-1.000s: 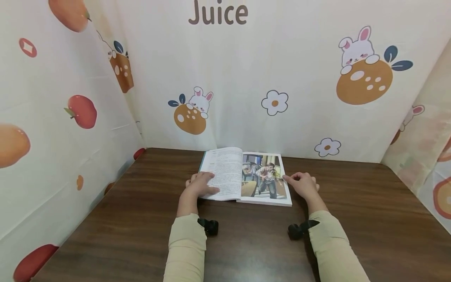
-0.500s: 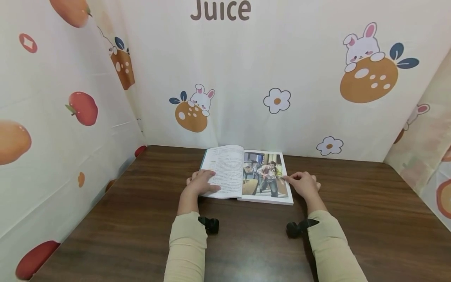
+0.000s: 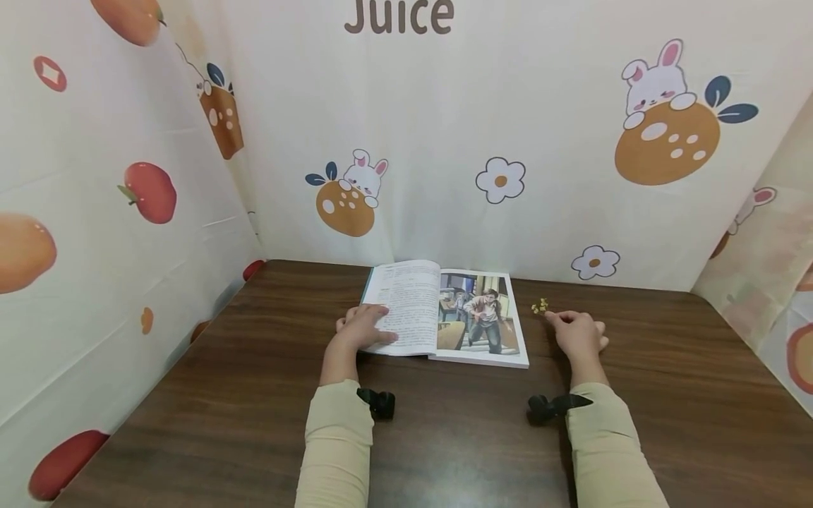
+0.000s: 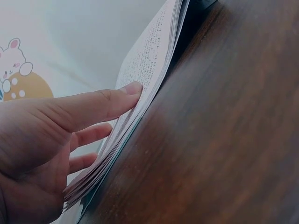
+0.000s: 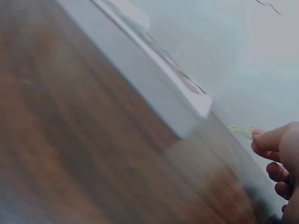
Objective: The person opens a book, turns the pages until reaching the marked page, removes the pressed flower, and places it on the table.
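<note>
An open book lies at the back of the table, printed text on its left page and a coloured picture on the right page. My left hand rests on the left page's outer part; in the left wrist view its thumb presses the text, fingers fairly straight. To the right of the book, apart from it, my right hand pinches a small yellow sprig-like piece between thumb and forefinger. The piece looks thin and openwork in the right wrist view, its exact kind too small to tell.
The dark wooden table reaches back to a pale curtain printed with fruit, rabbits and flowers. More of this cloth hangs along the left side. Black wrist cameras sit on both sleeves.
My right hand has moved right, away from the book's right page, and the yellow piece it pinches now shows beside the book instead of over the page. My left hand stays put.
</note>
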Demonstrator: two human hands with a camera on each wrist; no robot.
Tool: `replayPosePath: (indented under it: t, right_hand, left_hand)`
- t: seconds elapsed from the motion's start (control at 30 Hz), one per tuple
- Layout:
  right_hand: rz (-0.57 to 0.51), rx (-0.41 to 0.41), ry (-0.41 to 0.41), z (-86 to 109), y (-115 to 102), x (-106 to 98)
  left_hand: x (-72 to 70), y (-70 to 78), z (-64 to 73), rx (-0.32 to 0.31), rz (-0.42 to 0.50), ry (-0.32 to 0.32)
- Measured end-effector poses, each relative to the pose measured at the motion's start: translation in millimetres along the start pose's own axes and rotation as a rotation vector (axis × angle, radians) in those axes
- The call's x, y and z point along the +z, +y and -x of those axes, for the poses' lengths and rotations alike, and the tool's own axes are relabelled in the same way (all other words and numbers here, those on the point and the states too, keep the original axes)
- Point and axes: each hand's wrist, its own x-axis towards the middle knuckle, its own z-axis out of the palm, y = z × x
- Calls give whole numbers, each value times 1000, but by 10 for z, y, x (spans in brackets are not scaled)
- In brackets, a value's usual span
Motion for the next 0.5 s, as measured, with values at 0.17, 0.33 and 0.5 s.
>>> replayPosePath:
  t: [0.17,0.33,0.5]
  right_hand:
    - [34,29,-42,-12,35,-38]
    - [108,16,-52,-35,40,-18]
    - [-5,-3,9,2,35,-36]
  left_hand:
    - [-23,3,5,1,5,0]
    - [-26,-3,8,2,-2,2]
    - [-28,-11,9,0,10,10]
